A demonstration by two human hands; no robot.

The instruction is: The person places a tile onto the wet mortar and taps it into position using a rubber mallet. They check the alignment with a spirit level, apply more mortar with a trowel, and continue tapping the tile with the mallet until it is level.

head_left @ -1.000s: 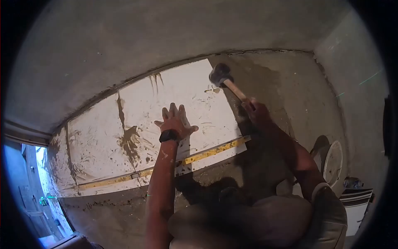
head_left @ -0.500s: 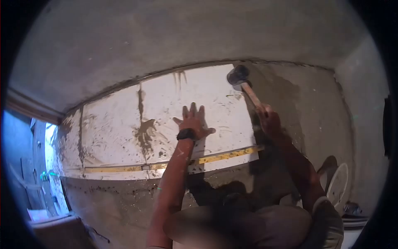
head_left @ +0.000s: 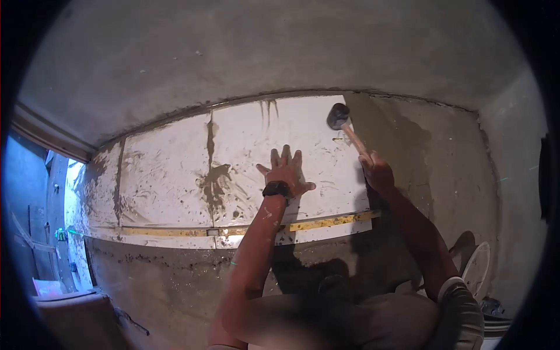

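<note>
My left hand [head_left: 284, 175] lies flat with fingers spread on a large white floor tile [head_left: 245, 131] smeared with wet mortar. A dark watch [head_left: 276, 188] sits on that wrist. My right hand [head_left: 378, 173] is wrapped around the wooden handle of a rubber mallet [head_left: 338, 116]. The mallet's black head is over the tile's far right corner. Along the near side of the tiles lies a long yellow spirit level [head_left: 326, 222], partly hidden behind my left forearm.
More mortar-stained white tiles [head_left: 166, 175] run left toward a bright doorway [head_left: 73, 192]. Wet mortar [head_left: 379, 116] borders the tile's right edge. Bare concrete walls [head_left: 291, 46] rise at the back and right. A round white bucket or lid [head_left: 477, 268] stands at lower right.
The mallet's head has shifted slightly right and down in view. My left hand stays flat on the tile; the whole scene has slid a little rightward as the camera moved.
</note>
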